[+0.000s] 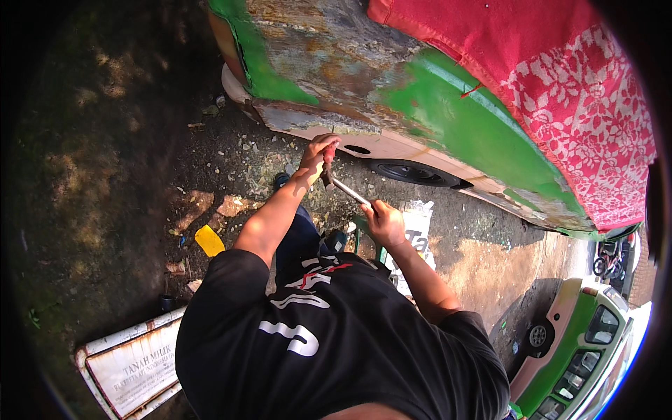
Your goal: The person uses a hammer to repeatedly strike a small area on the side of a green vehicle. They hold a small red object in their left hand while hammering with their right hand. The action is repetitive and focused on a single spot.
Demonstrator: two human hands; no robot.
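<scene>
My left hand (316, 159) is closed on a tool with a red handle (329, 153), held against or close to the lower edge of a vehicle's side panel (336, 115). Its working end is hidden from me, so I cannot tell its exact kind. In my right hand (386, 224) is a hammer (351, 192), gripped by its silver metal shaft. The hammer's brown head lies right beside the red handle; whether they touch I cannot tell. Green paint covers part of the panel, and elsewhere it is bare, rough and rusty above a pale pink lower band.
A red flowered cloth (581, 105) drapes over the vehicle, with a wheel (413, 173) underneath. Paint chips litter the ground. Nearby lie a yellow piece (209, 241), a printed white sheet (418, 227) and a rusty framed sign (133, 364). A green-and-pink van (567, 350) stands at right.
</scene>
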